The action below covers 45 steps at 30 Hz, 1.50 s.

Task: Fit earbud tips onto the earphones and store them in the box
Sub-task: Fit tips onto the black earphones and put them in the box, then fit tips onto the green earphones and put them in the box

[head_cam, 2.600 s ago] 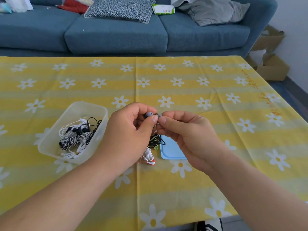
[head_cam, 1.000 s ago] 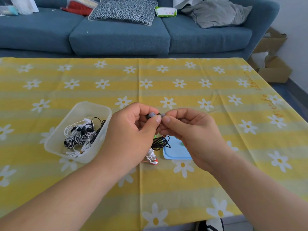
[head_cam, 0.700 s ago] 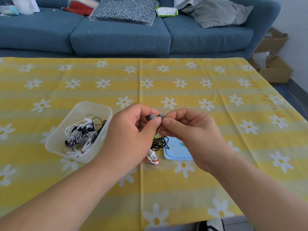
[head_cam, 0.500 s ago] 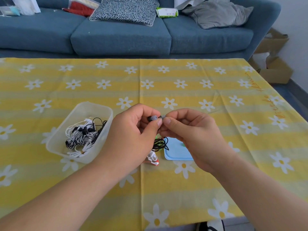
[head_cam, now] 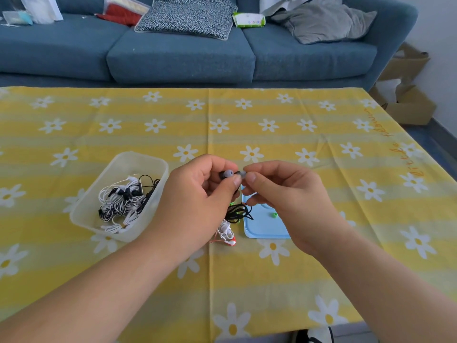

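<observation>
Assembly in progress: we see the left hand point(head_cam: 197, 196) pinching a black earbud point(head_cam: 228, 174) already capped in grey, and the right hand point(head_cam: 286, 194) pinching a grey tip point(head_cam: 242, 173) just beside it, seemingly being seated on the twin bud. The black cable point(head_cam: 237, 212) hangs below both hands. Under the right hand a blue lid point(head_cam: 267, 230) carries one green tip point(head_cam: 274, 214); under the left, a white-and-red pair point(head_cam: 226, 234) waits. Left of the left hand, the box point(head_cam: 138, 155) holds coiled sets point(head_cam: 121, 206); we judge the task midway
</observation>
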Tool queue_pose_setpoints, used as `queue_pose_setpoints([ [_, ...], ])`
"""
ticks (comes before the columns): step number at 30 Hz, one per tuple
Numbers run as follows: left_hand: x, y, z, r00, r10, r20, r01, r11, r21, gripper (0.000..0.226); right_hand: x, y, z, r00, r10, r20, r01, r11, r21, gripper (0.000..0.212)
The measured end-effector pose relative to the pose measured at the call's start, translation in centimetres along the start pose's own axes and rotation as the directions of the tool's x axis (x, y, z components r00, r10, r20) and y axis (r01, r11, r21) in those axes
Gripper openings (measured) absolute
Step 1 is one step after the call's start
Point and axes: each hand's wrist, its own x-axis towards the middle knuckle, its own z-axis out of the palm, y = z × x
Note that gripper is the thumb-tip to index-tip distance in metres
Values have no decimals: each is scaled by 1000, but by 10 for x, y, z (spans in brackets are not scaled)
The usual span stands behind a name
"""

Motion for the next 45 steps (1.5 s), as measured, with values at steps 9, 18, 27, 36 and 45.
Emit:
queue_pose_setpoints([
  [9, 0, 0, -4, 997, -50, 51, 50, 999, -2, 29, 2, 0, 5, 998, 28, -55, -31, 998, -61, 6],
  [18, 4, 2, -15, 984, -179, -9, 171, 956, -238, 13, 2, 1, 21, 1000, 6, 22, -4, 997, -75, 20],
  [27, 10, 2, -46, 969, -234, -81, 205, 942, -266, 17, -4, 8, 59, 952, -90, 291, 166, 954, -249, 73],
  [36, 11, 2, -92, 962, -189, -199, 179, 982, -65, 9, 7, 9, 103, 970, -76, 233, 111, 984, -140, 63],
  [45, 15, -10, -142, 948, -228, -222, 245, 968, 53, 9, 34, 20, 163, 998, 49, -25, -48, 998, 31, 35],
])
